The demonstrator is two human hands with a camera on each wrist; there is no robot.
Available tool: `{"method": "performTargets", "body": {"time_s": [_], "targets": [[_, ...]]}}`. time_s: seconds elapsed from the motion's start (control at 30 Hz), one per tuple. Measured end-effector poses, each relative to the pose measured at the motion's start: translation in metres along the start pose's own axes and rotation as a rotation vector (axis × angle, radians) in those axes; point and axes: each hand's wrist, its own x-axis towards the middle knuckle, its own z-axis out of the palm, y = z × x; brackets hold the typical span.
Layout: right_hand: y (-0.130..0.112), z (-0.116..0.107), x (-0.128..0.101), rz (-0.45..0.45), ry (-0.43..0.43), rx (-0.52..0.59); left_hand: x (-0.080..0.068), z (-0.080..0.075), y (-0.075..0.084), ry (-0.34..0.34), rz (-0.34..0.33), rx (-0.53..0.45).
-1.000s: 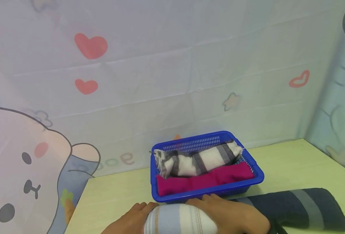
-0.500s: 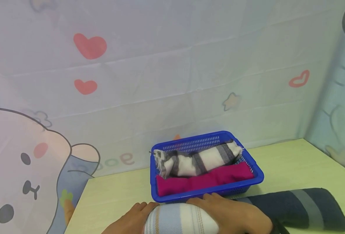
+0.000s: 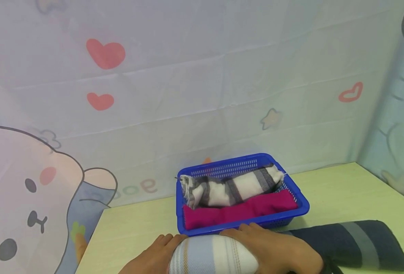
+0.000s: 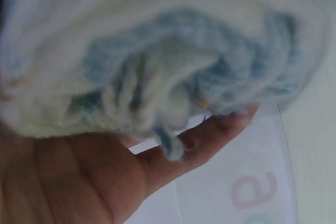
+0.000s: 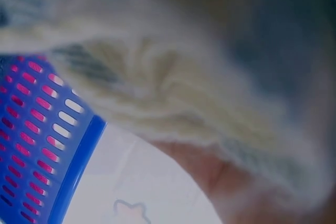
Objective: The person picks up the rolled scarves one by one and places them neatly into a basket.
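A rolled scarf [image 3: 211, 255] in white, pale blue and tan plaid lies between my two hands at the bottom of the head view. My left hand [image 3: 155, 255] grips its left end and my right hand [image 3: 273, 249] its right end, fingers curved over the far side. The left wrist view shows the spiral end of the rolled scarf [image 4: 173, 66] over the palm of the left hand [image 4: 100, 182]. In the right wrist view the other end of the scarf [image 5: 157, 87] covers most of the right hand [image 5: 210, 174].
A blue plastic basket [image 3: 302, 205] stands just beyond my hands. It holds a white-and-grey striped rolled cloth [image 3: 248, 188] and a magenta folded cloth [image 3: 239, 212]. To the right, a dark navy-and-grey striped roll [image 3: 352, 243] lies on the pale table [image 3: 136, 220]. A printed curtain [image 3: 174, 95] hangs behind.
My hands and the plaid scarf have shifted very slightly away from me and to the right, staying in the same hold. The basket and the navy roll have not moved.
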Motion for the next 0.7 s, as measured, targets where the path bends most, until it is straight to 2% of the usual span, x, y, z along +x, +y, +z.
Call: {"method": "performTargets", "body": {"time_s": [0.23, 0.4, 0.53, 0.7], "targets": [[0.0007, -0.0026, -0.0036, -0.022, 0.020, 0.005, 0.0002, -0.0022, 0.0019, 0.005, 0.019, 0.006], [0.0011, -0.0038, -0.0055, -0.048, 0.042, -0.046, 0.0006, -0.0027, 0.0034, 0.007, 0.011, 0.018], [0.0014, -0.0047, -0.0078, -0.075, 0.075, -0.097, -0.0009, -0.0021, 0.0042, 0.049, 0.033, 0.036], [0.0028, -0.0050, -0.0103, -0.116, 0.122, -0.107, -0.0029, -0.0006, 0.0049, 0.123, 0.074, 0.060]]}}
